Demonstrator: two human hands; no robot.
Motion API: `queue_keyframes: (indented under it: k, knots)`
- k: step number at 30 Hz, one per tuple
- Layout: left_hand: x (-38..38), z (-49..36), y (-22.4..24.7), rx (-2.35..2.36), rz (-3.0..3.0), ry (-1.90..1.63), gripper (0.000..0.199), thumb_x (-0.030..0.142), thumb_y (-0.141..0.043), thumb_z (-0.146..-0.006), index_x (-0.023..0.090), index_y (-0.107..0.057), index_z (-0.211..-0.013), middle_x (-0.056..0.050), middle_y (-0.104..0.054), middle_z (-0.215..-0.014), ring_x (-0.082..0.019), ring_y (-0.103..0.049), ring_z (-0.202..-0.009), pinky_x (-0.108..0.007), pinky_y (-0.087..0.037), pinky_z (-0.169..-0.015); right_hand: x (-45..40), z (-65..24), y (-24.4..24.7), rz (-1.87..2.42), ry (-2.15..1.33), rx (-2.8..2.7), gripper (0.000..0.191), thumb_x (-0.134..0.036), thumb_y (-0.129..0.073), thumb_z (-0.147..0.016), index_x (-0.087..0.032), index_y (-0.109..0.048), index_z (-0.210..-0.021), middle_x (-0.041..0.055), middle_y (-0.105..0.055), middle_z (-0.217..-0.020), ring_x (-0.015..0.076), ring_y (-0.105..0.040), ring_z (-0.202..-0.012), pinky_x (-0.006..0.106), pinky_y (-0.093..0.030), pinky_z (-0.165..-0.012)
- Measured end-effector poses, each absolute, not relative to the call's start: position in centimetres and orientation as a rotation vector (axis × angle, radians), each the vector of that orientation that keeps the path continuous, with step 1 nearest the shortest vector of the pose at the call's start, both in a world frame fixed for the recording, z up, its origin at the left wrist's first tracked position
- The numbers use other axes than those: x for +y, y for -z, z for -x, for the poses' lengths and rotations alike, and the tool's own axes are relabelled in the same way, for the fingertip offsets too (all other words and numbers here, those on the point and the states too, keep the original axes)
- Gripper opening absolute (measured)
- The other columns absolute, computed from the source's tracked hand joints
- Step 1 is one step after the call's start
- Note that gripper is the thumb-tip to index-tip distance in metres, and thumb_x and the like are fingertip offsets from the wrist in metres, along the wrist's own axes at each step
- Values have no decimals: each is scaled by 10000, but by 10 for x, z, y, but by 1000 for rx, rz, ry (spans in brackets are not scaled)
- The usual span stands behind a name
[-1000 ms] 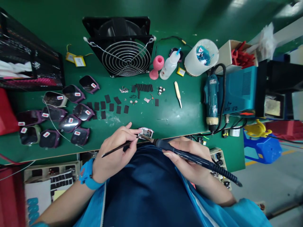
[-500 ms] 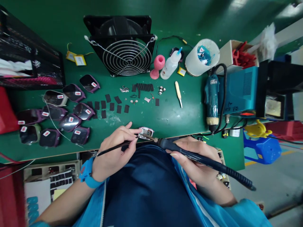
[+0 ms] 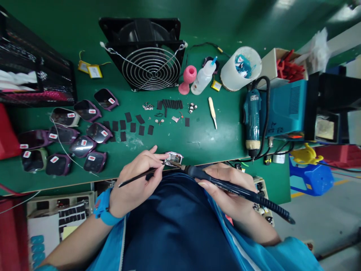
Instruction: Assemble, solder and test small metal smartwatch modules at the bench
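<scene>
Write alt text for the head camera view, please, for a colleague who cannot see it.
Two bare hands work on a small open device: the left holds tweezers, the right a soldering iron. Beyond are a fan and black pads.

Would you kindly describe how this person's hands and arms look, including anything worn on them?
Both the left hand and the right hand are bare, without gloves. A bright blue wristband with a small reddish marking circles the left wrist; nothing shows on the right one. The bright blue jacket sleeves sit well back from the wrists, leaving the forearms uncovered.
</scene>
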State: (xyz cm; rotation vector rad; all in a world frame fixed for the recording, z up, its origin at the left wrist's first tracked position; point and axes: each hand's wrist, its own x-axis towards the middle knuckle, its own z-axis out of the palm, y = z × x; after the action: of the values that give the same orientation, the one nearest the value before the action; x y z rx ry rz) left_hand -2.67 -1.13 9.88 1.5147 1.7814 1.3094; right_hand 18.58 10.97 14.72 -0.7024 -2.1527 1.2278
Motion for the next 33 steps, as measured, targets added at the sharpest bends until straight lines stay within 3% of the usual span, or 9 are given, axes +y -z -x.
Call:
queue_keyframes:
  k: [17,30,33]
  knots:
    - [-12,26,-99,1760,-1528,-1299,246,-14,-608,-899,219,-543,-944,10,-682,-922,-194,-753,-1073,-492,-552,-1163,109,-185,-145,722,-1198,-2216,169,-152,-765,-887,-234,-691,-1015,13,-801,-895,183,-789,-802,303,-641,-753]
    - [-12,26,-99,1785,-1552,-1289,240,-5,-614,-901,220,-539,-937,13,-680,-914,-186,-753,-1070,-479,-551,-1163,111,-182,-152,743,-1117,-2325,5,-225,-715,-941,-222,-713,-944,21,-804,-836,174,-789,-753,262,-652,-706]
    - [-11,26,-99,1794,-1561,-1289,229,2,-613,-908,218,-543,-932,9,-684,-911,-185,-756,-1053,-484,-557,-1155,112,-185,-153,729,-1187,-2223,78,-196,-725,-925,-233,-719,-992,23,-806,-849,191,-792,-766,302,-660,-706]
